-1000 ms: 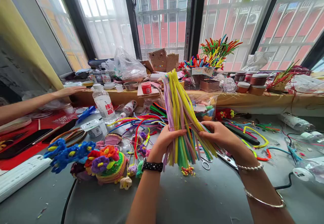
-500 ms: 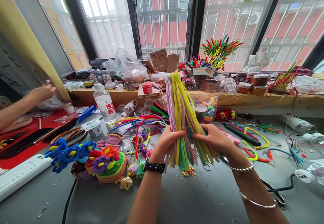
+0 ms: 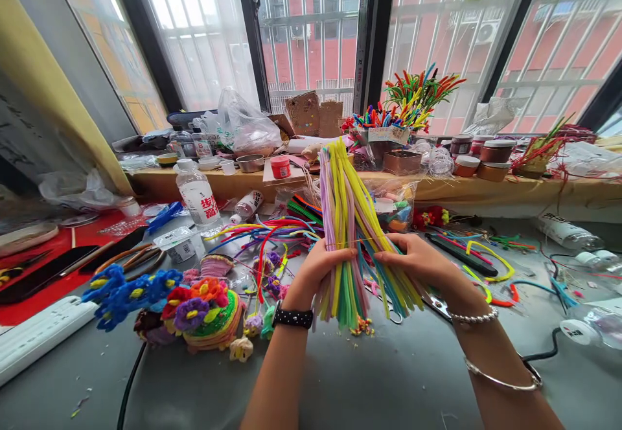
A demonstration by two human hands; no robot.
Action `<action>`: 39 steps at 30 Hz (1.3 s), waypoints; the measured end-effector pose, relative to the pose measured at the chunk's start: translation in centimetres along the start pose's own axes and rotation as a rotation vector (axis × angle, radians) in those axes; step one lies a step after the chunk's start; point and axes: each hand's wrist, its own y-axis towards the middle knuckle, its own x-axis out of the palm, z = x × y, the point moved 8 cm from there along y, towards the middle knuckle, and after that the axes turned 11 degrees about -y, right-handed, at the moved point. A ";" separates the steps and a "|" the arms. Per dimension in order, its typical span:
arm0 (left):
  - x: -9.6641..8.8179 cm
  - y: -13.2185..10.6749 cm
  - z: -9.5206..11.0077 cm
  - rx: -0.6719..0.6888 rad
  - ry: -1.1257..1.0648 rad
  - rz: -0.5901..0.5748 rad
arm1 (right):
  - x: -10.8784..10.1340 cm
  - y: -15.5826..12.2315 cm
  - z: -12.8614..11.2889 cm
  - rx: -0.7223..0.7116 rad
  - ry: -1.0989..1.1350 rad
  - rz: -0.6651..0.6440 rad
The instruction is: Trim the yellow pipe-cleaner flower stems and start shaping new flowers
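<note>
A big bundle of pipe cleaners [image 3: 343, 197] in yellow, lilac, pink and teal stands upright between my hands above the grey table. My left hand [image 3: 323, 268] is closed around its left part, thumb across the front. Around the right part my right hand [image 3: 413, 263] is closed, thumb also in front. Below the grips the stems fan into two clusters with a gap between them; their tops stay together. Behind the lower ends, scissors [image 3: 396, 316] lie partly hidden, beside small red and yellow crumbs [image 3: 362, 326].
Fuzzy flowers [image 3: 192, 313] and blue ones [image 3: 133, 293] lie at left, near a white power strip [image 3: 46, 333]. A water bottle [image 3: 197, 193] stands behind loose pipe cleaners [image 3: 265, 232]. At right are a black tool [image 3: 461, 255] and a fallen bottle [image 3: 595, 326]. Jars [image 3: 498, 151] line the sill.
The lower ends of the bundle have spread further apart as my right hand shifts slightly right. Another person's hand at the far left has left the view.
</note>
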 end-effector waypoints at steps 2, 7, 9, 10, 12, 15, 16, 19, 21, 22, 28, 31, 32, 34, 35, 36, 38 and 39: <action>0.2 0.0 0.0 -0.005 -0.010 -0.012 | 0.1 0.0 -0.2 -0.011 0.016 -0.011; 0.8 0.1 -0.1 -0.002 -0.074 0.016 | 1.7 0.3 -1.3 -0.045 0.093 -0.042; 1.1 0.3 -0.3 -0.001 -0.108 0.039 | 2.5 0.6 -1.4 -0.058 0.145 -0.047; 1.2 0.4 -0.4 -0.004 -0.117 0.049 | 2.8 0.7 -1.3 -0.057 0.172 -0.034; 1.3 0.4 -0.7 -0.013 -0.110 0.054 | 3.0 1.0 -0.8 -0.041 0.213 -0.006; 0.9 0.5 -0.4 0.011 -0.022 0.043 | 2.4 1.1 -0.2 -0.015 0.218 0.056; 0.8 0.5 -0.1 0.033 0.014 0.031 | 1.9 1.1 -0.1 -0.006 0.209 0.083; 0.6 0.6 0.5 0.060 0.087 -0.032 | 0.4 0.8 0.3 0.035 0.189 0.190; 0.4 0.7 0.4 0.034 0.106 -0.053 | -0.3 0.6 0.6 0.065 0.209 0.251; 0.3 0.7 0.3 0.025 0.103 -0.047 | -0.4 0.5 0.6 0.076 0.229 0.268; 0.1 1.0 -0.1 0.086 -0.038 0.095 | 1.2 0.8 -0.1 0.043 0.397 0.231; 0.1 0.9 -0.4 0.072 -0.001 0.151 | 1.4 1.0 -0.3 0.010 0.417 0.222; -0.1 0.9 -0.3 0.079 0.039 0.164 | 1.3 1.0 -0.1 0.021 0.407 0.222; -0.3 0.9 0.2 0.108 0.139 0.168 | 1.0 0.9 0.4 0.057 0.379 0.237; -0.4 0.9 0.5 0.121 0.187 0.155 | 0.8 0.9 0.7 0.069 0.367 0.253; -0.5 0.9 0.7 0.131 0.230 0.140 | 0.6 0.9 0.9 0.070 0.363 0.273; -0.5 0.9 1.1 0.143 0.298 0.121 | 0.2 0.9 1.2 0.059 0.382 0.314; -0.5 0.8 1.2 0.150 0.320 0.119 | 0.1 0.9 1.4 0.054 0.403 0.334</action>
